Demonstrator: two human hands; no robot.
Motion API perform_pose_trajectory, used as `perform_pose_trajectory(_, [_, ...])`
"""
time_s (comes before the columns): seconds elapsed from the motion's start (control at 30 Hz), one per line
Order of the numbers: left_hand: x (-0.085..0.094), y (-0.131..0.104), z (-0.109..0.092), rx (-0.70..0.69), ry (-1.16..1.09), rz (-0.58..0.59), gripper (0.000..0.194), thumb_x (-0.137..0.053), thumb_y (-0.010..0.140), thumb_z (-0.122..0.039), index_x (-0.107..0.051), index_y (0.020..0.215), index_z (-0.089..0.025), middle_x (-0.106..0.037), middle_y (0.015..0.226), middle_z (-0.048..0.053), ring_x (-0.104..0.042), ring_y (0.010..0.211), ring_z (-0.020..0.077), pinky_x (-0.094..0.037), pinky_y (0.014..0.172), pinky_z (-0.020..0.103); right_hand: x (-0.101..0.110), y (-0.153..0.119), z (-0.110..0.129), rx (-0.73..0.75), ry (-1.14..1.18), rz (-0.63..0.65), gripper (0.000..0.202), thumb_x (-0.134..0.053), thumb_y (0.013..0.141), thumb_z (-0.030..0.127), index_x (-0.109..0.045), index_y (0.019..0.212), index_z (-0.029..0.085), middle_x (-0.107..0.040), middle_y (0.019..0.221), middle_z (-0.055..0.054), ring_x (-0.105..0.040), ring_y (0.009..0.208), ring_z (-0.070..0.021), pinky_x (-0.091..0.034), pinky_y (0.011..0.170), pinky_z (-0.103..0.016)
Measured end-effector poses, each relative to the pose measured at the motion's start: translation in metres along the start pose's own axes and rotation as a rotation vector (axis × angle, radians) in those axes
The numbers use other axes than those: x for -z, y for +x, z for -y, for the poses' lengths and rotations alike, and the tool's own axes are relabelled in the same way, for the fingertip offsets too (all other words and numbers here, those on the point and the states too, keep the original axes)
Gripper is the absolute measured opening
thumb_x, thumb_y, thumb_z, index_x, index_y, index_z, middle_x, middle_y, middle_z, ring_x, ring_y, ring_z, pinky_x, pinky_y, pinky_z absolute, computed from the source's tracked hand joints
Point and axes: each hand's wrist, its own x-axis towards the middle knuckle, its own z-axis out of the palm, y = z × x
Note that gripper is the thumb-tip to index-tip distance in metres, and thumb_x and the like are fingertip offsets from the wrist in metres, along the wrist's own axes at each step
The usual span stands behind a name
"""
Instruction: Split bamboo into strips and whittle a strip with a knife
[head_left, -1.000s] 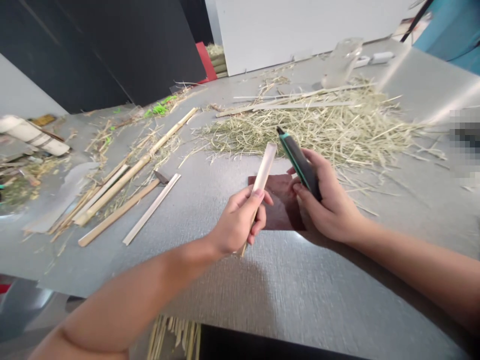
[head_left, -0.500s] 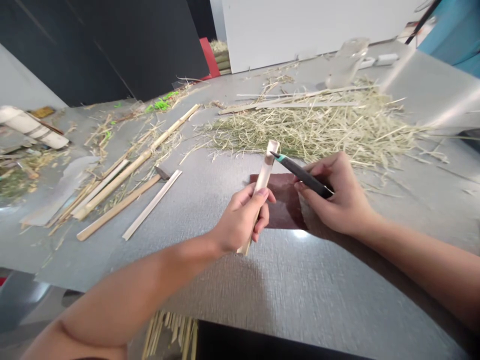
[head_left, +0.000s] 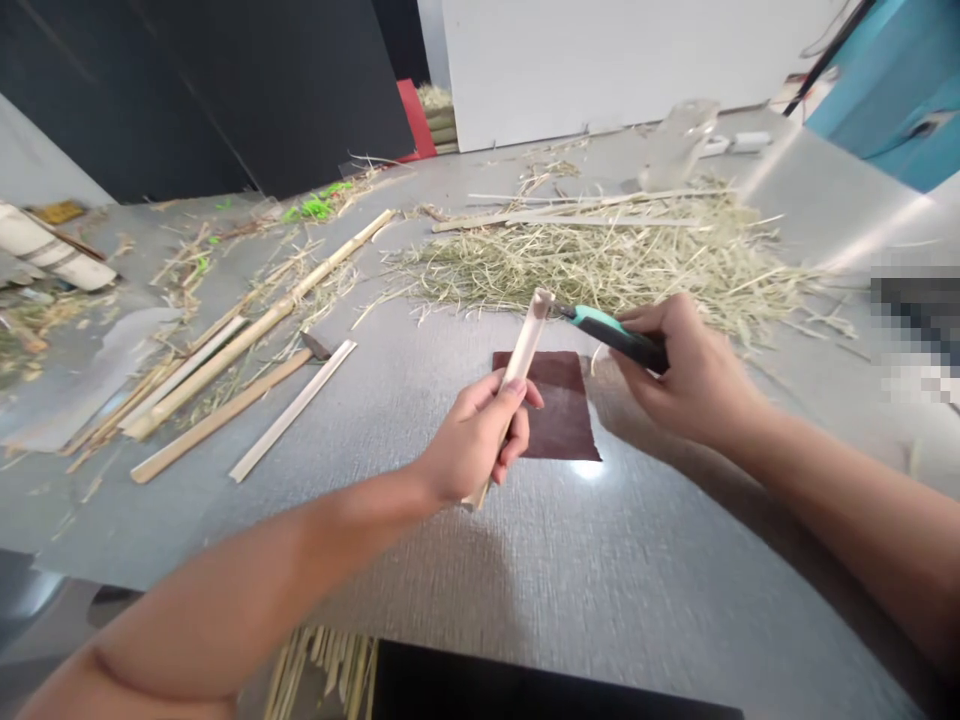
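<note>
My left hand (head_left: 484, 430) is closed around a split bamboo strip (head_left: 529, 335), which tilts up and away with its hollow side showing. In my right hand (head_left: 686, 370) is a knife (head_left: 619, 335) with a black and teal handle. Its tip meets the upper end of the strip; the blade itself is small and blurred. Under the strip lies a dark red-brown square sheet (head_left: 562, 410), likely sandpaper, flat on the grey table (head_left: 637, 570).
A pile of shavings (head_left: 600, 265) spreads behind my hands. To the left lie a hammer (head_left: 225, 415), a loose bamboo strip (head_left: 292, 410) and a long bamboo pole (head_left: 262, 325). A clear plastic container (head_left: 679, 145) stands at the back right.
My right hand has turned the knife, so more of its teal side shows and its tip sits against the strip's end. The view has shifted slightly to the right.
</note>
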Motion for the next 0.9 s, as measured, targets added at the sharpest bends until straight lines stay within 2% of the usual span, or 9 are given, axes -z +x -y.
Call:
perform_pose_trajectory(0.13, [-0.001,-0.001,-0.001,0.006,0.015,-0.009,0.043,-0.048,0.11,-0.064,-0.055,0.107,-0.022,-0.051,0.051,-0.008,-0.042,0.037,0.0068,-0.039,0.039,0.018,-0.013,-0.003,0.013,-0.015,0.082,0.046,0.048,-0.061,0.104,0.042,-0.051,0.147,0.022,-0.074,0.122,-0.014,-0.072,0.095,-0.0232,-0.058,0.078,-0.04])
perform_pose_trajectory(0.27, [-0.004,-0.005,-0.002,0.007,0.034,0.028,0.043,-0.049,0.11,-0.064,-0.056,0.106,-0.022,-0.047,0.049,-0.009,-0.04,0.036,0.0065,-0.038,0.038,0.017,-0.017,-0.005,0.03,0.044,0.1,0.083,0.058,-0.052,0.11,0.041,-0.045,0.165,0.024,-0.071,0.142,-0.015,-0.075,0.117,-0.0261,-0.063,0.094,-0.044])
perform_pose_trajectory(0.37, [-0.005,-0.006,0.0,-0.004,0.039,0.04,0.045,-0.05,0.109,-0.066,-0.057,0.107,-0.022,-0.047,0.05,-0.01,-0.039,0.037,0.0057,-0.038,0.039,0.016,-0.015,-0.007,0.039,0.06,0.066,0.119,0.054,-0.049,0.112,0.045,-0.05,0.162,0.025,-0.074,0.137,-0.013,-0.076,0.112,-0.0242,-0.06,0.089,-0.039])
perform_pose_trajectory(0.5, [-0.005,-0.005,0.002,-0.015,0.034,0.005,0.047,-0.05,0.109,-0.068,-0.057,0.108,-0.022,-0.046,0.05,-0.01,-0.039,0.036,0.0055,-0.036,0.038,0.016,-0.01,-0.01,0.046,0.042,0.002,0.165,0.053,-0.05,0.111,0.06,-0.062,0.147,0.023,-0.077,0.105,-0.008,-0.071,0.083,-0.0187,-0.047,0.072,-0.031])
perform_pose_trajectory(0.57, [-0.005,-0.004,0.002,-0.019,0.04,-0.007,0.047,-0.05,0.109,-0.068,-0.057,0.109,-0.021,-0.045,0.05,-0.011,-0.038,0.035,0.0057,-0.035,0.038,0.016,-0.008,-0.01,0.048,0.033,0.009,0.183,0.055,-0.047,0.112,0.066,-0.066,0.141,0.022,-0.076,0.097,-0.006,-0.066,0.075,-0.0157,-0.043,0.07,-0.03])
perform_pose_trajectory(0.67, [-0.004,-0.004,0.002,-0.017,0.036,0.001,0.048,-0.049,0.109,-0.069,-0.055,0.107,-0.022,-0.043,0.047,-0.011,-0.033,0.034,0.0061,-0.033,0.038,0.018,-0.005,-0.01,0.049,0.049,0.025,0.188,0.054,-0.044,0.114,0.065,-0.07,0.138,0.024,-0.077,0.099,-0.005,-0.065,0.075,-0.0136,-0.042,0.071,-0.029])
perform_pose_trajectory(0.77, [-0.004,-0.005,0.005,-0.006,0.015,0.0,0.048,-0.048,0.108,-0.07,-0.049,0.1,-0.023,-0.04,0.046,-0.011,-0.033,0.033,0.0063,-0.03,0.038,0.018,-0.003,-0.009,0.049,0.093,0.031,0.207,0.052,-0.048,0.113,0.063,-0.072,0.143,0.028,-0.079,0.11,-0.004,-0.07,0.083,-0.0148,-0.045,0.073,-0.029])
perform_pose_trajectory(0.9, [-0.005,-0.006,0.006,-0.017,0.072,-0.008,0.052,-0.047,0.109,-0.072,-0.041,0.092,-0.024,-0.038,0.047,-0.011,-0.033,0.035,0.0055,-0.029,0.039,0.019,0.0,-0.01,0.046,0.067,-0.015,0.172,0.053,-0.051,0.111,0.065,-0.076,0.142,0.03,-0.08,0.113,-0.006,-0.071,0.084,-0.0169,-0.046,0.073,-0.031])
